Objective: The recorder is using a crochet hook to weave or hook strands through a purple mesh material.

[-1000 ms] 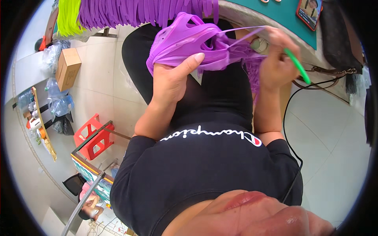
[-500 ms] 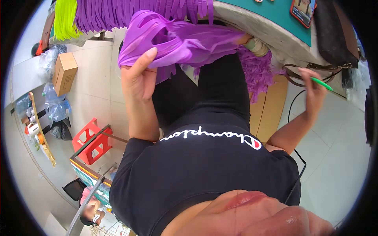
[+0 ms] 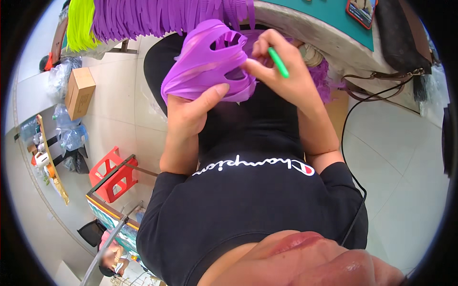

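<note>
Gripping a floppy, slotted purple rubbery sheet [image 3: 195, 71] by its near edge, the left hand [image 3: 191, 112] sits at its seven o'clock; at three, the right hand [image 3: 286, 74] curls around a slim green stick-shaped tool [image 3: 278, 63]. Purple fringe strips [image 3: 162, 19] hang at eleven beside the green-topped table's edge; pale tiled floor [image 3: 389, 148] spreads at four.

Held pc [image 3: 202, 69] is purple, tool [image 3: 278, 62] grn, strips [image 3: 157, 19] purple & lime, shirt [image 3: 257, 205] blk w/ wht script [image 3: 234, 162].

Curved, flexible purple pc [image 3: 198, 66] (slotted), w/ green tool [image 3: 278, 63] at R.
</note>
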Demonstrator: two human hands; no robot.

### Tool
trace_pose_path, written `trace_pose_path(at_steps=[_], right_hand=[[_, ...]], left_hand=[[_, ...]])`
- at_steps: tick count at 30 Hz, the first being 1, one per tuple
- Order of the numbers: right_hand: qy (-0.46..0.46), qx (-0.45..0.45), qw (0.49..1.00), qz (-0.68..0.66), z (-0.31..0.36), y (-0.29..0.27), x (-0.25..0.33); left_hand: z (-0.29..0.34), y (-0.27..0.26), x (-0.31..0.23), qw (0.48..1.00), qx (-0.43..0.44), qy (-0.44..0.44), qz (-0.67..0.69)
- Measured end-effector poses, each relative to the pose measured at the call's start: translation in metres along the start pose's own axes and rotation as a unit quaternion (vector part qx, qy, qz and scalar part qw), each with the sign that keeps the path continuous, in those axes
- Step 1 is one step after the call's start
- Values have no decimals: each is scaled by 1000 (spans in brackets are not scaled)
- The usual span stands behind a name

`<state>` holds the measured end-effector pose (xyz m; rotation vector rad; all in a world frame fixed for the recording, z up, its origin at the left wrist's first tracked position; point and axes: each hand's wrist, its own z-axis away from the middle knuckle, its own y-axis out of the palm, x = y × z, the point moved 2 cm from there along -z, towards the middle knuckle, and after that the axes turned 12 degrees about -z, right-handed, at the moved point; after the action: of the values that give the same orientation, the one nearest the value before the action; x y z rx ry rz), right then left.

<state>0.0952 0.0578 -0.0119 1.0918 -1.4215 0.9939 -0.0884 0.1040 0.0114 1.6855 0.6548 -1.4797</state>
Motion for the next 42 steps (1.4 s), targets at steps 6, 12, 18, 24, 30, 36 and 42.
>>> trace_pose_path(at_steps=[6, 12, 18, 24, 30, 36, 42], right_hand=[[-39, -57, 988, 140, 1, 7, 1], [0, -38, 999, 35, 15, -10, 1], [9, -69, 998, -10, 27, -39, 0], [72, 39, 974, -211, 44, -76, -1], [66, 38, 980, -183, 58, -93, -1], [-40, 19, 983, -181, 62, -86, 4], [-25, 19, 930, -366, 66, -58, 3]], left_hand=[[2, 12, 5, 996, 0, -1, -90], [1, 20, 2, 998, 2, 0, -68], [11, 7, 8, 997, -12, -56, -45], [9, -9, 13, 988, 36, -106, 106], [4, -1, 6, 977, 78, -131, 148], [8, 3, 11, 964, 101, -131, 209], [15, 10, 16, 927, 189, -205, 252]])
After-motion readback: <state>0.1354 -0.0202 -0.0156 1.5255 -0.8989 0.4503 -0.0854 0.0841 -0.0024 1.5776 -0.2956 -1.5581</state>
